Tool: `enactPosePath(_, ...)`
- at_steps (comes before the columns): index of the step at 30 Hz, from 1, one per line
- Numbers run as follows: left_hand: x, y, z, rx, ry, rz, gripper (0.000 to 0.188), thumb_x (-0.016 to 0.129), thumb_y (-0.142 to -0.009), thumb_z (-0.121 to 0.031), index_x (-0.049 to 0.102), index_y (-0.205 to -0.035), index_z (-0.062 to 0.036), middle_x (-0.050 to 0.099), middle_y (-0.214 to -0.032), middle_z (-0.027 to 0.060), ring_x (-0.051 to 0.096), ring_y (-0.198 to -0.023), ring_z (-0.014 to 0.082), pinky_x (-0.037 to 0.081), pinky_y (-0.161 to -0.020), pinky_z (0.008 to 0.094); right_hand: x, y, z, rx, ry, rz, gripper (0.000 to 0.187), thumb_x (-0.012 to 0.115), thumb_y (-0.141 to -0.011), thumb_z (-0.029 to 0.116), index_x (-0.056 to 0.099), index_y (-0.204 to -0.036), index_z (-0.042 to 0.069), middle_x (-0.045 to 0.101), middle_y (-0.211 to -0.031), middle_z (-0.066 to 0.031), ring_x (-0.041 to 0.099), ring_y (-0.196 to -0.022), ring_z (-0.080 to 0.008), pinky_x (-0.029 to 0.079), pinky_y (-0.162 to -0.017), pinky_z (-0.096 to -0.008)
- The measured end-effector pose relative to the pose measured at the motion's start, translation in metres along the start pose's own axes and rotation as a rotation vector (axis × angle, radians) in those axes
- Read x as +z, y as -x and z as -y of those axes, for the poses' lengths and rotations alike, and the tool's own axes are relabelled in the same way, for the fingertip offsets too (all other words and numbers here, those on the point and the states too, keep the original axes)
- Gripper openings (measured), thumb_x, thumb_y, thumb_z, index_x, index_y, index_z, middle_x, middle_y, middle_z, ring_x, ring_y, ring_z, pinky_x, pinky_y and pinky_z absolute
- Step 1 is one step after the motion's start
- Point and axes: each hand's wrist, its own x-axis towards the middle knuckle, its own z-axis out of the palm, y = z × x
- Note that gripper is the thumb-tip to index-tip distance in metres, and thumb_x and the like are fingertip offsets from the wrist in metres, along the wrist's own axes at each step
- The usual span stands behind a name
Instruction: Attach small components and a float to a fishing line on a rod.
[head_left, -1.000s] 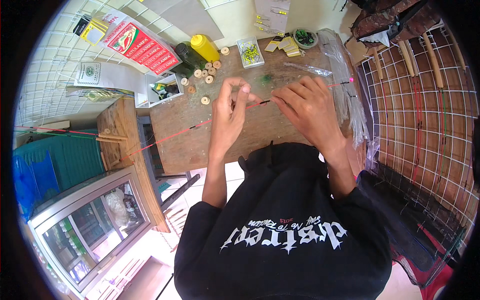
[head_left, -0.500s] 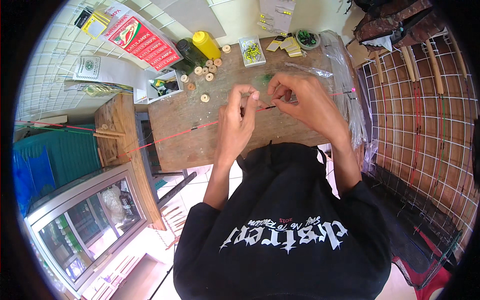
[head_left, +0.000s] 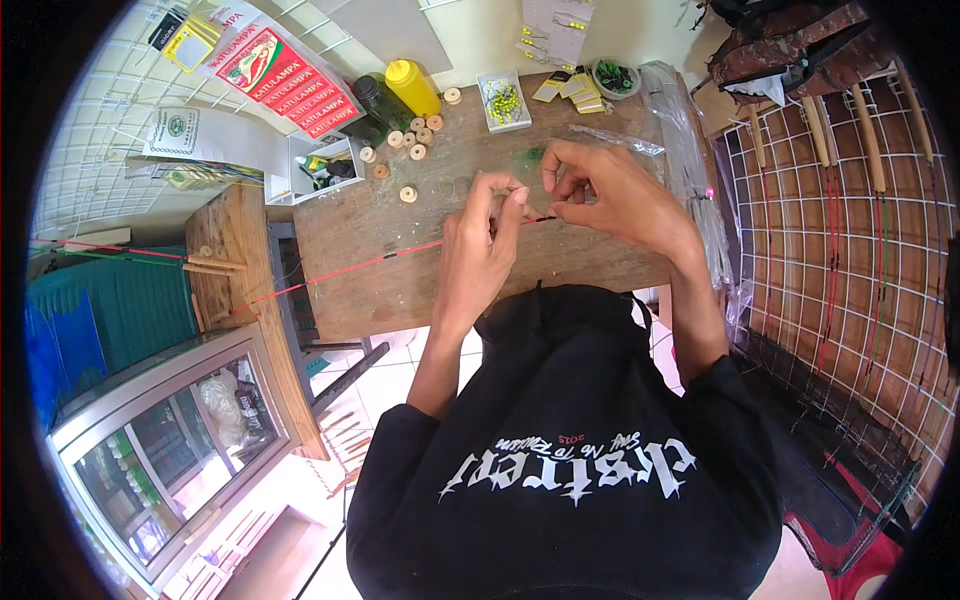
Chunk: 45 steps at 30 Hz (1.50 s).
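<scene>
Fingers of left hand [head_left: 480,250] and right hand [head_left: 610,200] pinch thin red rod [head_left: 350,268]; red rectangular package [head_left: 285,75] far-left.

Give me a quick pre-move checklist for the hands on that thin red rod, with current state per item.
1. Left hand pinching the thin red rod: ok, fingers closed on it.
2. Right hand on the rod's dark tip: ok, fingertips meet it.
3. Rod's far end supported: ok, it runs over the wooden table edge toward the side bench.
4. Line or thread at the tip: cannot tell, too fine.
5. Wooden spools apart from the hands: ok.
6. Yellow bottle upright: ok.
</scene>
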Motion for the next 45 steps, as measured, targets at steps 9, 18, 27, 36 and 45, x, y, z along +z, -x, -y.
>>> enactPosePath(9, 0.002, -0.001, 0.001, 0.012, 0.0, -0.007, 0.013, 0.054, -0.095, -0.015, 0.053, -0.1, -0.0024, 0.061, -0.062, 0.0133, 0.045, -0.045, 0.0133, 0.035, -0.045, 0.0314, 0.0, -0.002, -0.005, -0.024, 0.028, 0.029, 0.024, 0.066, -0.074, 0.003, 0.049, -0.09, 0.002, 0.062, -0.068, -0.0097, 0.056, -0.06, -0.0166, 0.043, -0.058, -0.0302)
enactPosePath(18, 0.002, -0.002, 0.005, 0.037, -0.031, 0.007, 0.013, 0.055, -0.095, -0.014, 0.053, -0.1, -0.0025, 0.062, -0.065, 0.0141, 0.046, -0.046, 0.0143, 0.036, -0.046, 0.0316, 0.002, -0.003, -0.009, -0.029, 0.011, 0.018, 0.024, 0.065, -0.073, 0.002, 0.048, -0.091, 0.003, 0.06, -0.072, -0.0057, 0.054, -0.061, -0.0131, 0.042, -0.056, -0.0284)
enactPosePath(27, 0.003, -0.001, 0.004, 0.044, -0.018, 0.024, 0.013, 0.055, -0.094, -0.014, 0.052, -0.1, -0.0028, 0.064, -0.068, 0.0144, 0.051, -0.048, 0.0166, 0.038, -0.047, 0.0323, 0.001, -0.001, -0.011, 0.056, -0.023, 0.042, 0.021, 0.065, -0.074, 0.002, 0.05, -0.089, 0.002, 0.059, -0.071, -0.0049, 0.052, -0.06, -0.0119, 0.042, -0.056, -0.0283)
enactPosePath(36, 0.002, -0.004, -0.001, 0.023, -0.05, 0.055, 0.012, 0.056, -0.093, -0.013, 0.052, -0.1, -0.0025, 0.063, -0.066, 0.0139, 0.053, -0.048, 0.0177, 0.039, -0.048, 0.0324, 0.001, 0.001, -0.015, -0.075, 0.092, 0.027, 0.018, 0.059, -0.08, 0.002, 0.048, -0.093, 0.003, 0.055, -0.071, -0.0098, 0.054, -0.065, -0.0231, 0.043, -0.06, -0.0347)
enactPosePath(45, 0.009, -0.008, 0.006, -0.019, -0.157, 0.177, 0.012, 0.06, -0.09, -0.013, 0.057, -0.095, -0.0029, 0.064, -0.07, 0.0135, 0.056, -0.05, 0.0203, 0.042, -0.05, 0.0327, -0.007, 0.021, -0.023, -0.158, 0.353, 0.021, 0.018, 0.051, -0.086, 0.005, 0.05, -0.104, 0.005, 0.059, -0.091, -0.0172, 0.056, -0.094, -0.0365, 0.044, -0.077, -0.044)
